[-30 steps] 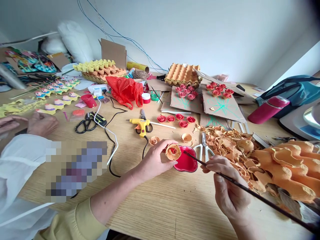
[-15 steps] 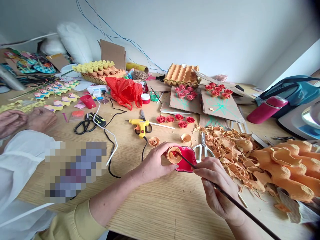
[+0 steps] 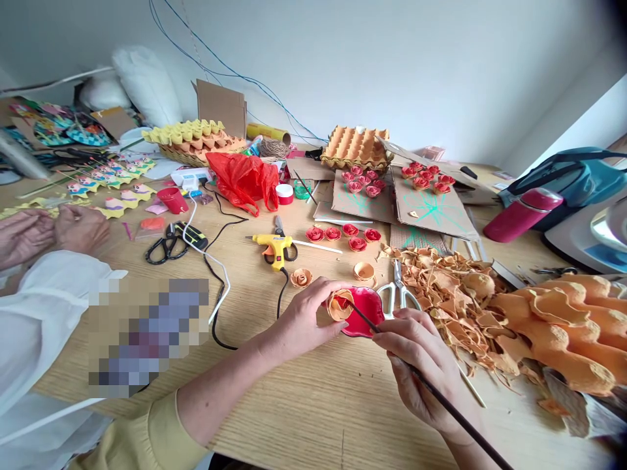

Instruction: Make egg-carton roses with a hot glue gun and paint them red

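Between thumb and fingers, my left hand [image 3: 308,316] grips an orange egg-carton flower [image 3: 339,305] with red paint in its centre. My right hand [image 3: 426,365] is closed on a dark-handled paintbrush [image 3: 406,359], its tip inside the flower. Below and behind the flower sits a red paint dish [image 3: 366,312]. One unpainted flower [image 3: 301,279] and an orange cup piece [image 3: 364,271] lie beyond my hands. Several red painted flowers [image 3: 357,243] stand farther back.
White-handled scissors [image 3: 398,290] lie beside a heap of orange carton scraps [image 3: 441,287]. A yellow glue gun [image 3: 275,248] and its cord are left of centre. A co-worker's hands [image 3: 81,228] are at the far left. A pink bottle [image 3: 523,214] lies at right.
My right hand and the paintbrush have shifted slightly left and down. More red shows inside the flower, which my left hand has turned a little.
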### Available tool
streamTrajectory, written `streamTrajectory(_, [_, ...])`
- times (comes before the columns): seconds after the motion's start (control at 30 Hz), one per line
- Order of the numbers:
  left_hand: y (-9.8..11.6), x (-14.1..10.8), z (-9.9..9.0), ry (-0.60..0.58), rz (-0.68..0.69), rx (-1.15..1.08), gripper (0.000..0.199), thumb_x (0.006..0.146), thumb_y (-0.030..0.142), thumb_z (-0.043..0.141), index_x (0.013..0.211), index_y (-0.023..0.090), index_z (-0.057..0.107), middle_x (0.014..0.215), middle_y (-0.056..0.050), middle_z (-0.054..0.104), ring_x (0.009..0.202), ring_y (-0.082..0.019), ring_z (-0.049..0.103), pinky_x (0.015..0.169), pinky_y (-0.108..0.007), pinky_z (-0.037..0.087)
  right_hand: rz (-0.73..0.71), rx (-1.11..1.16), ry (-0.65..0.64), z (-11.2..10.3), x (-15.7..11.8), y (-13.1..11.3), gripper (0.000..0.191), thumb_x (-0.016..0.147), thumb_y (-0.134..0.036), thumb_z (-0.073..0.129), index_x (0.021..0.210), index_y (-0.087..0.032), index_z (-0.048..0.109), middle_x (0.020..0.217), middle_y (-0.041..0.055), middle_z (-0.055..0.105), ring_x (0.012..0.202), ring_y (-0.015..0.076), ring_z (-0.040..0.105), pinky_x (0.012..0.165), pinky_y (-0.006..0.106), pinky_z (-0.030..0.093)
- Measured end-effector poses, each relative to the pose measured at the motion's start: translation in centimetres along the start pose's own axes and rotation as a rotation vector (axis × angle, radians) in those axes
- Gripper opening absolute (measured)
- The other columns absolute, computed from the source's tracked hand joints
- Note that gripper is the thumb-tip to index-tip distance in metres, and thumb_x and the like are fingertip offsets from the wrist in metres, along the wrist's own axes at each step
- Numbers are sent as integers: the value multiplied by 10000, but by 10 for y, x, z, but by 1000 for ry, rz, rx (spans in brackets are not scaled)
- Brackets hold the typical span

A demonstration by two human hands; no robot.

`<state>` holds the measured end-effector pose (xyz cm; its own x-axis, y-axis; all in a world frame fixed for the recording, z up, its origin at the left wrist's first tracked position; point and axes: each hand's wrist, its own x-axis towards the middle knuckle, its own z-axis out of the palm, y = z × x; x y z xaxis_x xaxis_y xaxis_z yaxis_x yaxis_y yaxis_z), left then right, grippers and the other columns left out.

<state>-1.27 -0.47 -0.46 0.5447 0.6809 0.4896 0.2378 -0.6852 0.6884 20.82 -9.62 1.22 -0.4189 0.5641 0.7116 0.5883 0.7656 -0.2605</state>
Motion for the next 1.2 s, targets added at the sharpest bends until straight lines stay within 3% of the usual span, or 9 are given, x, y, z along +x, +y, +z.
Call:
streamTrajectory(0.47, [-5, -3, 3, 73, 31, 86, 496, 849, 102, 743, 1285, 241, 552, 1186, -51, 708, 1096, -208, 679, 967, -320, 551, -19, -50, -4, 1, 4, -5, 336, 912, 58, 485, 1167, -122, 607, 984, 112, 715, 867, 185, 647, 943, 442, 490])
streamTrajectory(0.77, [-2, -2, 2, 109, -109, 38, 446, 826, 137, 773, 1207, 232, 562, 1092, -31, 693, 949, -181, 680, 873, -293, 549, 24, -9, 48, -1, 1, -3, 298, 919, 5, 487, 1153, -140, 600, 918, 75, 693, 792, 177, 635, 914, 434, 493])
streamTrajectory(0.93, [-7, -4, 4, 132, -157, 17, 435, 813, 145, 772, 1171, 233, 542, 1100, -30, 694, 973, -186, 691, 893, -306, 552, 111, -91, 78, -1, -3, -1, 185, 951, -45, 517, 1050, -190, 577, 814, 26, 691, 706, 174, 620, 895, 424, 504])
streamTrajectory(1.2, [-8, -2, 2, 118, -185, -13, 513, 837, 148, 738, 1307, 239, 551, 1283, -82, 671, 1165, -244, 663, 1040, -392, 518, 180, -176, 43, 1, -5, 6, 151, 990, -98, 543, 1051, -233, 574, 857, 28, 711, 757, 208, 659, 819, 410, 521])
